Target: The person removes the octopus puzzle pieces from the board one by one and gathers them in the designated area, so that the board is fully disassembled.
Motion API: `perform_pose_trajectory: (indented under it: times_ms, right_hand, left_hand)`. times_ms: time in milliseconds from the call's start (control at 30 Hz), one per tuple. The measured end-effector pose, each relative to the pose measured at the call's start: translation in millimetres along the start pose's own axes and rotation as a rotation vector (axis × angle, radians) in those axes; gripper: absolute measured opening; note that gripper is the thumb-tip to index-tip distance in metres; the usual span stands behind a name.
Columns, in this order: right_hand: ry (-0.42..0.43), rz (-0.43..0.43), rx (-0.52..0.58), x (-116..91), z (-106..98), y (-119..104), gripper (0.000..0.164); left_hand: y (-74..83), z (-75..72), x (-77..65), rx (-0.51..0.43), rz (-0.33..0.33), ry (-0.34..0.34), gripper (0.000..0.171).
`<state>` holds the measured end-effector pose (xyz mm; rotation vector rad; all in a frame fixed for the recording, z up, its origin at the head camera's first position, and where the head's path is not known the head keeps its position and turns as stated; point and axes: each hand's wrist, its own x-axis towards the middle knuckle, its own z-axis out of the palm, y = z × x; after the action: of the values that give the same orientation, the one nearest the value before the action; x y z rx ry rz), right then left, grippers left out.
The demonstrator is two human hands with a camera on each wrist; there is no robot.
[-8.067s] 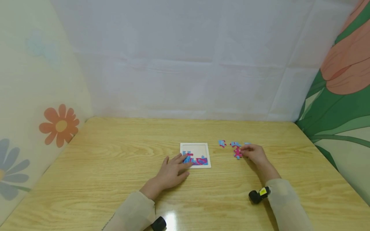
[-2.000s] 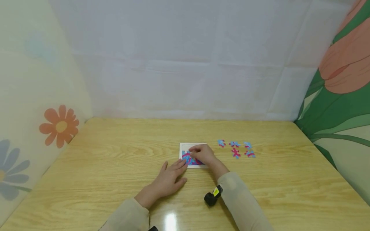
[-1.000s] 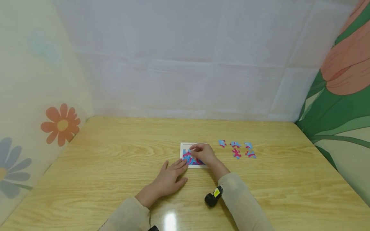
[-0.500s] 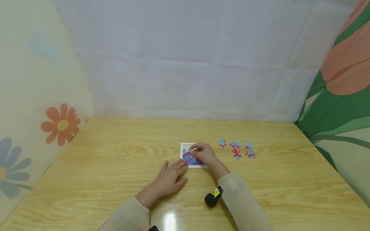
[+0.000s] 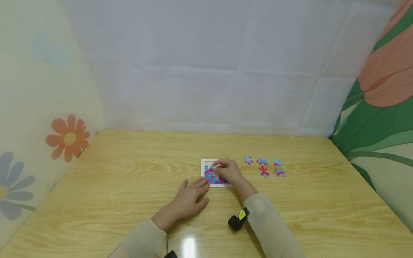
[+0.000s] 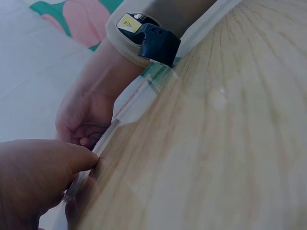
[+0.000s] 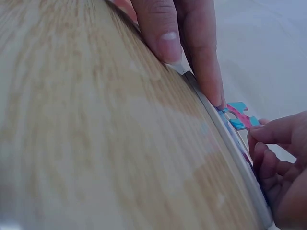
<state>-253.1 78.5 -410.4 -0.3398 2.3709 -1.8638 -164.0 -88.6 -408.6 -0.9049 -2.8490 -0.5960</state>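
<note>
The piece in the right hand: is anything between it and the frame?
Nothing visible blocks it. The right hand pinches the piece over the frame; the left hand touches its near left corner, and the loose pieces lie to the right.

White puzzle frame (image 5: 221, 185); blue, pink and purple pieces inside it (image 5: 210, 175); pinched piece (image 7: 243, 117) turquoise and pink; loose pieces (image 5: 264, 171) light blue and magenta; yellow wood-grain table (image 5: 129, 179); beige sleeves (image 5: 271, 222).
</note>
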Motion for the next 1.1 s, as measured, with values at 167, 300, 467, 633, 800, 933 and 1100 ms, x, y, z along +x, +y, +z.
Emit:
perform_pose_trajectory:
  times_ms: [167,300,467,633,800,933,1100]
  right_hand:
    - [0.003,0.016,0.031,0,-1,0,0.016]
    - [0.029,0.048,0.064,0,-2,1,0.018]
    - [0.051,0.074,0.093,1,-5,0,0.019]
    - [0.077,0.099,0.149,1,-11,-3,0.021]
    - [0.083,0.141,0.134,-2,-25,-8,0.02]
    - [0.098,0.118,0.093,-5,-38,-11,0.02]
    - [0.121,0.095,0.152,-7,-55,-10,0.021]
  left_hand:
    - [-1.7,0.8,-1.1,0.017,0.002,-0.005,0.051]
    - [-2.1,1.0,-1.9,0.027,0.012,-0.001,0.051]
    - [-1.6,1.0,-1.5,0.032,0.017,-0.008,0.05]
    - [-1.5,1.3,-2.0,0.035,0.018,-0.006,0.05]
    - [-2.1,3.7,-3.0,0.04,0.018,-0.002,0.05]
    - [-2.4,5.0,-3.2,0.036,0.023,0.005,0.05]
    - [-2.3,5.3,-3.2,0.026,0.029,0.004,0.05]
